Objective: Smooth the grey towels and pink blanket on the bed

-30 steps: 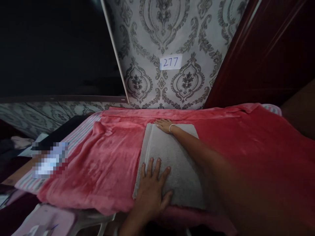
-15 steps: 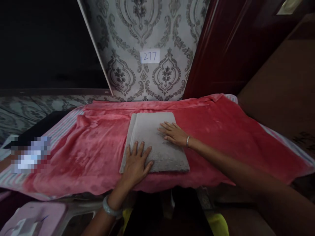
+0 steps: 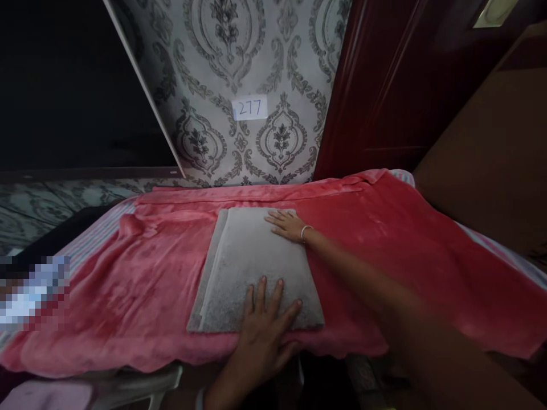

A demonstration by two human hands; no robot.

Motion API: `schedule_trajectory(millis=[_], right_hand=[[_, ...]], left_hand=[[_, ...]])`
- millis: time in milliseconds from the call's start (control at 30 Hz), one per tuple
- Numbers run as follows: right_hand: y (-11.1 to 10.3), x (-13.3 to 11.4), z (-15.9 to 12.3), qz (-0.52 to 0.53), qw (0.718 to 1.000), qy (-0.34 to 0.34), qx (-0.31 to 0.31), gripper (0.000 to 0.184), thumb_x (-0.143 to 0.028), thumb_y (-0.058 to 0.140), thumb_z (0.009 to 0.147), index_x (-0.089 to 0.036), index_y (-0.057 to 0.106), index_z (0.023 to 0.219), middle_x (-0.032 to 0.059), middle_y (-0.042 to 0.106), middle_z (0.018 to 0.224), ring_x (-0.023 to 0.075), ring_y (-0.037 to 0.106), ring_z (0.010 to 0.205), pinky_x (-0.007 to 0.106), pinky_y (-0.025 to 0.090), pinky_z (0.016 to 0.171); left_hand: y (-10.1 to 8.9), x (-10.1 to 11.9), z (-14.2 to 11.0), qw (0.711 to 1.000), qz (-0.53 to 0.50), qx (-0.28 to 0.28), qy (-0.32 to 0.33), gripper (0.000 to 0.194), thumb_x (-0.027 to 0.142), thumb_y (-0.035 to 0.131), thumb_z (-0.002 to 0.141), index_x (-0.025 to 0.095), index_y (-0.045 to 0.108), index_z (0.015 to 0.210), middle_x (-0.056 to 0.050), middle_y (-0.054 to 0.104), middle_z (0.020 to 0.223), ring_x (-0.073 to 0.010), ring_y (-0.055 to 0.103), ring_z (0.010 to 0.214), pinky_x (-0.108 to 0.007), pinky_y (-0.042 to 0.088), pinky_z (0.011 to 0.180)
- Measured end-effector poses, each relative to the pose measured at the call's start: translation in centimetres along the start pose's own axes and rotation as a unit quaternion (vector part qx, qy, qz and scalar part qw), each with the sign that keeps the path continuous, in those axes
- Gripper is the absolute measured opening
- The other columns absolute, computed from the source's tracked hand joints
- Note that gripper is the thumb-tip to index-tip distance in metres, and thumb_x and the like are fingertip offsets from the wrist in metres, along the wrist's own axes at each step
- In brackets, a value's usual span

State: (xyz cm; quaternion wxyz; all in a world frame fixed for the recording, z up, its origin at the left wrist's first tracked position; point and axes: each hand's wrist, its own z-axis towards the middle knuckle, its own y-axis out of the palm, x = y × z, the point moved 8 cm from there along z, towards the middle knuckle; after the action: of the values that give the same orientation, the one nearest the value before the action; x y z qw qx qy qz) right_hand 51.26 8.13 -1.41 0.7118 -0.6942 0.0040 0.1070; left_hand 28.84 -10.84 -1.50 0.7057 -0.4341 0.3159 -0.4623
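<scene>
Hands on folded cloth (gray), red blanket

Room left of cloth, wall behind

The cloth is plain grey, the blanket pinkish red, the wallpaper pale grey with darker damask motifs.

Seen from above, the person's left hand is palm down near the bottom centre, fingers spread and pointing forward, thumb angled out to the right, with the left forearm slanting up from the bottom edge. Farther forward and slightly right, the right hand is also palm down, its fingers extended leftward. The right arm reaches long and diagonally from the lower right, darkening and blurring toward the viewer.
</scene>
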Motion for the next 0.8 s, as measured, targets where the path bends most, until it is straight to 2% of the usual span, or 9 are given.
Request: schedule_trajectory(millis=[133,233,333,467,567,700,733,800], right_hand=[[0.3,3.8,2.7,0.047,0.997,0.061,0.006,0.061,-0.055,0.029,0.105,-0.033,0.03,0.162,0.0037,0.024,0.169,0.0327,0.02,0.155,0.06,0.018,0.123],[0.6,5.9,3.7,0.105,0.989,0.105,0.028,0.059,-0.052,0.033,0.104,-0.031,0.039,0.159,0.0028,0.031,0.166,0.0316,0.022,0.155,0.055,0.014,0.126],[0.7,6.9,4.3,0.16,0.978,0.127,0.054,0.057,-0.05,0.035,0.103,-0.028,0.048,0.155,0.0038,0.036,0.164,0.03,0.024,0.154,0.052,0.013,0.127],[0.0,7.2,4.1,0.213,0.962,0.149,0.089,0.063,-0.051,0.042,0.099,-0.018,0.051,0.152,0.0109,0.041,0.161,0.0281,0.028,0.153,0.047,0.014,0.128],[-0.6,7.3,2.0,0.265,0.936,0.185,0.139,0.071,-0.051,0.045,0.096,-0.014,0.042,0.157,0.0142,0.037,0.163,0.0284,0.025,0.154,0.048,0.016,0.128],[0.7,5.3,-4.3,0.338,0.893,0.216,0.201,0.074,-0.051,0.04,0.096,-0.015,0.032,0.16,0.0127,0.035,0.164,0.0253,0.034,0.151,0.046,0.026,0.125],[1.3,4.4,-6.3,0.387,0.868,0.213,0.225,0.074,-0.052,0.045,0.094,-0.017,0.035,0.159,0.0122,0.038,0.162,0.025,0.037,0.148,0.046,0.03,0.124],[2.7,2.1,-10.6,0.517,0.789,0.192,0.271,0.071,-0.051,0.059,0.086,-0.022,0.049,0.149,0.0105,0.049,0.154,0.0259,0.046,0.143,0.046,0.036,0.12]], left_hand=[[0.0,-0.2,0.1,1.0,0.01,0.009,0.007,0.084,0.055,0.072,0.081,0.04,0.039,0.157,-0.008,0.024,0.17,-0.0456,0.017,0.154,-0.064,0.02,0.118],[0.2,-0.1,0.1,1.0,0.014,0.01,0.011,0.086,0.053,0.073,0.08,0.04,0.038,0.157,-0.008,0.024,0.17,-0.0451,0.016,0.155,-0.063,0.017,0.119],[0.1,0.0,-0.1,1.0,0.018,0.012,0.011,0.087,0.051,0.073,0.08,0.039,0.038,0.158,-0.009,0.024,0.17,-0.0458,0.015,0.155,-0.063,0.017,0.119],[0.2,-0.1,-0.2,1.0,0.01,0.015,0.005,0.083,0.054,0.069,0.083,0.04,0.036,0.158,-0.008,0.022,0.171,-0.0452,0.016,0.155,-0.063,0.019,0.119],[0.4,-0.2,-0.2,1.0,-0.006,0.009,-0.001,0.085,0.055,0.07,0.082,0.04,0.035,0.158,-0.009,0.022,0.171,-0.0463,0.018,0.154,-0.065,0.019,0.118],[0.7,-0.1,0.0,1.0,-0.023,-0.007,-0.009,0.089,0.051,0.075,0.079,0.039,0.036,0.158,-0.011,0.024,0.17,-0.0484,0.018,0.153,-0.069,0.019,0.118],[0.8,-0.1,0.0,1.0,-0.026,-0.011,-0.011,0.09,0.05,0.075,0.078,0.038,0.037,0.158,-0.012,0.025,0.169,-0.0489,0.018,0.153,-0.07,0.019,0.117],[0.9,-0.1,0.1,0.999,-0.033,-0.017,-0.014,0.09,0.051,0.075,0.078,0.037,0.036,0.159,-0.013,0.027,0.168,-0.0499,0.019,0.152,-0.072,0.019,0.117]])
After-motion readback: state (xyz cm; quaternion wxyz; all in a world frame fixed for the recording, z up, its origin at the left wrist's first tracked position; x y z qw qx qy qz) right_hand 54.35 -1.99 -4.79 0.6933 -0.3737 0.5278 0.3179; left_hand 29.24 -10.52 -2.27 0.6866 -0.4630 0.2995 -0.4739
